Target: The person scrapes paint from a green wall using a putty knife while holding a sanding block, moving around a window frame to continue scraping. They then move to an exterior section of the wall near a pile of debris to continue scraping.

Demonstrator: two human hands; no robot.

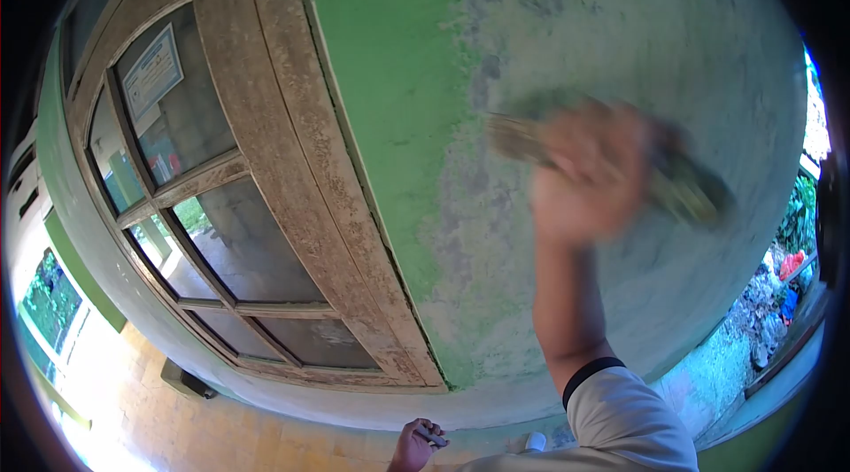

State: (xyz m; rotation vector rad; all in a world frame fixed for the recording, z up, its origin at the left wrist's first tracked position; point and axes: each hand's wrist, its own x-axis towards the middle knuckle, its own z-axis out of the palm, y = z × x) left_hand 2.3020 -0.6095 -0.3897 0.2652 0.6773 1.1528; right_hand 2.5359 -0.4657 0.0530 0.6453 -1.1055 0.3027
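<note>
my r hand (589, 175) clenched round the brush (689, 190) up on the green wall (398, 118), long axis up-left to down-right, l hand (414, 447) lower, fingers curled on a small dark thing (434, 437).

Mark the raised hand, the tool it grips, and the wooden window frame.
right hand (589, 175): head view, middle of the blurred hand.
tool (693, 193): head view, its blurred right end, clear of the hand.
wooden window frame (301, 162): head view, the wide upright beside the green wall.
</note>
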